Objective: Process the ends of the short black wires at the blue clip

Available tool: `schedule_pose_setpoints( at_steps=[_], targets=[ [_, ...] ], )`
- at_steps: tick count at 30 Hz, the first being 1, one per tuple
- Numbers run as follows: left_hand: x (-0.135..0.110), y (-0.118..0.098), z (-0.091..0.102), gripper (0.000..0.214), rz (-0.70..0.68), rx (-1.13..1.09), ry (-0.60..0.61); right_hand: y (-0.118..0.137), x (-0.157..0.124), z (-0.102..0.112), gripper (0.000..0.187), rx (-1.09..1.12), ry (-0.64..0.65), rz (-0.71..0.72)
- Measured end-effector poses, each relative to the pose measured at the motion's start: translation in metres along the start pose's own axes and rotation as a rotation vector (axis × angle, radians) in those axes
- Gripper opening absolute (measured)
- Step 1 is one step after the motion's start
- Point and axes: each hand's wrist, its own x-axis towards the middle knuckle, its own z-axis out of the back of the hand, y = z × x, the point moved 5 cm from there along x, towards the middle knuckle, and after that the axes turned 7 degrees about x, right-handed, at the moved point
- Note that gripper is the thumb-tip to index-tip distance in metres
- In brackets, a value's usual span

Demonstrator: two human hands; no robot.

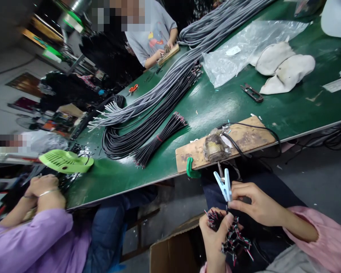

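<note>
My left hand (216, 235) is closed round a bunch of thin black cables (237, 242), whose stripped ends show red, white, green and black wires. Fingers and thumb of my right hand (252, 201) pinch the lower end of a light blue clothespin (224, 185), just above my left thumb. Its two spread legs point up, close to the metal tip of a soldering iron (221, 170). That iron juts out over the table edge from a wooden board (247, 134), under a wrapped, dirty yellowish lump (216, 147).
A green clamp (191, 168) grips the board. On the green table (116, 170) lie black cable bundles (159, 140), grey cables (165, 87), snips (252, 93), white gloves (284, 68) and a plastic bag (230, 57). Two people sit nearby. A cardboard box (170, 254) stands below.
</note>
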Motion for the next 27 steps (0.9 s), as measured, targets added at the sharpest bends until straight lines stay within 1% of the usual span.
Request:
schedule_pose_setpoints(
  at_steps=[2,4,7,10,12,16,21,23,25,27],
  targets=[
    [0.001,0.000,0.002,0.038,-0.010,0.017,-0.027,0.004,-0.003,-0.001,0.020,0.008,-0.016,0.042],
    [0.004,-0.002,0.005,0.036,-0.061,0.061,-0.028,0.010,-0.005,0.000,0.017,0.002,-0.039,0.102],
    [0.009,-0.003,0.007,0.031,-0.123,0.158,0.056,0.019,-0.007,0.001,0.015,-0.030,-0.050,0.185],
    [0.011,0.000,0.006,0.029,-0.131,0.220,0.143,0.023,-0.008,0.000,0.016,-0.057,-0.054,0.209],
    [0.011,0.001,0.005,0.028,-0.151,0.208,0.137,0.023,-0.007,0.000,0.016,-0.064,-0.063,0.199],
    [0.009,-0.001,0.003,0.029,-0.195,0.165,0.078,0.014,-0.004,0.000,0.016,-0.015,-0.073,0.142],
    [0.008,-0.006,0.000,0.029,-0.206,0.158,0.088,-0.002,-0.001,-0.001,0.006,0.227,-0.020,0.020],
    [0.007,-0.007,-0.001,0.030,-0.201,0.170,0.090,-0.003,-0.002,-0.001,0.012,0.259,-0.022,0.013],
    [0.005,-0.010,-0.002,0.030,-0.189,0.169,0.084,-0.003,-0.002,0.001,0.020,0.234,-0.055,0.018],
    [0.003,-0.014,-0.004,0.029,-0.169,0.127,0.107,-0.005,-0.002,-0.001,0.027,0.289,-0.040,-0.001]
  ],
)
